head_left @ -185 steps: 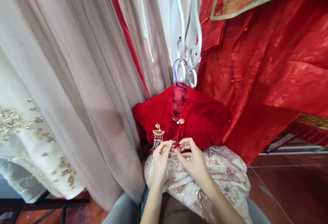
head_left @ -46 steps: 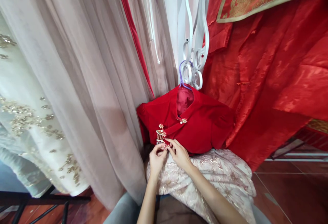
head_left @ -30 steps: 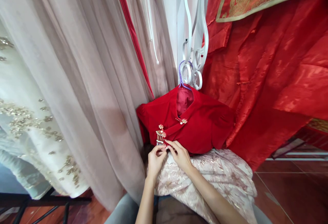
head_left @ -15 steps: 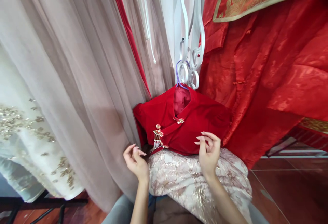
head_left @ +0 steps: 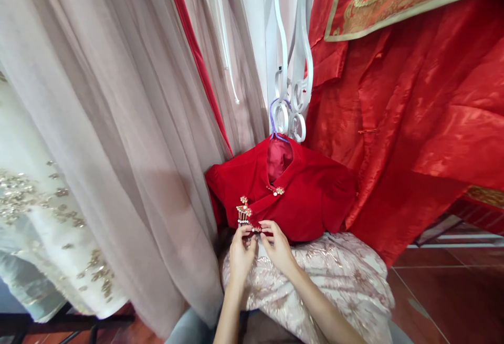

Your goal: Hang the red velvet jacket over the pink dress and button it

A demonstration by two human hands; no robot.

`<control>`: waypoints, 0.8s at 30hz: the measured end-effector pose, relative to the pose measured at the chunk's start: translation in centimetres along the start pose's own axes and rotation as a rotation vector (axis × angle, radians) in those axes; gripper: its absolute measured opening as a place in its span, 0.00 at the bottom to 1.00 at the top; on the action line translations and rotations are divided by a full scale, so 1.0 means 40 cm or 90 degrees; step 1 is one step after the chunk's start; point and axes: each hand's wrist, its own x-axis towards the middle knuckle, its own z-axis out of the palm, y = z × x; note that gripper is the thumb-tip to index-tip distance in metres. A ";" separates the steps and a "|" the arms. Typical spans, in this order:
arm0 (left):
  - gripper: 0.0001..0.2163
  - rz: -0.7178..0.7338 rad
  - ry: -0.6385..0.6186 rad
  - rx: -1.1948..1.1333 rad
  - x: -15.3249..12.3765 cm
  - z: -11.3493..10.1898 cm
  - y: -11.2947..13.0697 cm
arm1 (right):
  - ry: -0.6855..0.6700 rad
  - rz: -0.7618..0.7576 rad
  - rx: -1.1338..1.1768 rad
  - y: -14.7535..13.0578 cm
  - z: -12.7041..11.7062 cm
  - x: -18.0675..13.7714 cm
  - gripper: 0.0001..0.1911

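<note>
A red velvet dress top (head_left: pixel 303 197) with a standing collar hangs on a purple hanger (head_left: pixel 272 118) in front of me. Jewelled flower buttons (head_left: pixel 279 191) and a beaded tassel (head_left: pixel 243 217) decorate its slanted front opening. At the lowest beaded button (head_left: pixel 255 229) my two hands meet. My left hand (head_left: pixel 241 257) curls its thumb and fingers round the left end, just under the tassel. From the other side my right hand (head_left: pixel 277 249) pinches the right end. Fingertips partly cover the button. Pale floral brocade cloth (head_left: pixel 331 270) spreads below the red velvet, under my forearms.
Beige sheer curtains (head_left: pixel 129 123) hang at left, beside a white gown with gold sequins (head_left: pixel 59 202). A white scrolled metal stand (head_left: pixel 301 97) holds the hanger. Red satin garments (head_left: pixel 394 123) hang at right over the tiled floor (head_left: pixel 444 291). Black metal legs (head_left: pixel 94 328) stand lower left.
Both hands, earlier apart and raised in front of the garment, have come together at the lowest beaded button and closed there. The view has shifted slightly.
</note>
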 end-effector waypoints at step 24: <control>0.06 -0.018 0.019 -0.026 -0.008 -0.003 0.033 | -0.006 0.037 -0.010 -0.001 0.008 0.018 0.07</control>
